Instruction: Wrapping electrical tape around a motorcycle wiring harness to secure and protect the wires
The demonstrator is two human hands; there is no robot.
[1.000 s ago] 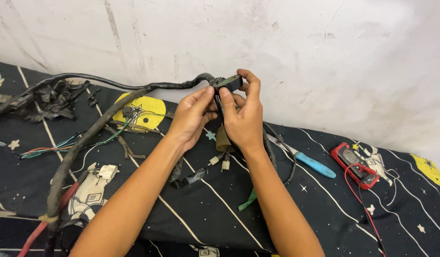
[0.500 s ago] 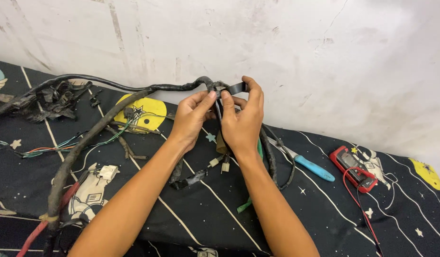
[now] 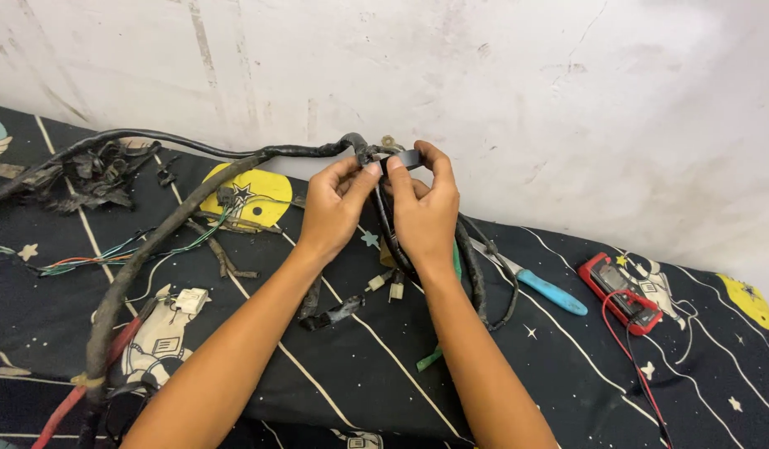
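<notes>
Black, tape-wrapped harness (image 3: 164, 237) runs from the sheet's (image 3: 567, 366) left edge up toward the wall edge, loose coloured wires and white plugs (image 3: 384, 283) branching off it. The left hand (image 3: 334, 208) pinches its raised end, fingers closed. Just beside it, the right hand (image 3: 424, 208) grips a black tape strip (image 3: 405, 158) at that end. Farther right lie a blue-handled tool (image 3: 551, 291) and a red meter (image 3: 621, 291).
</notes>
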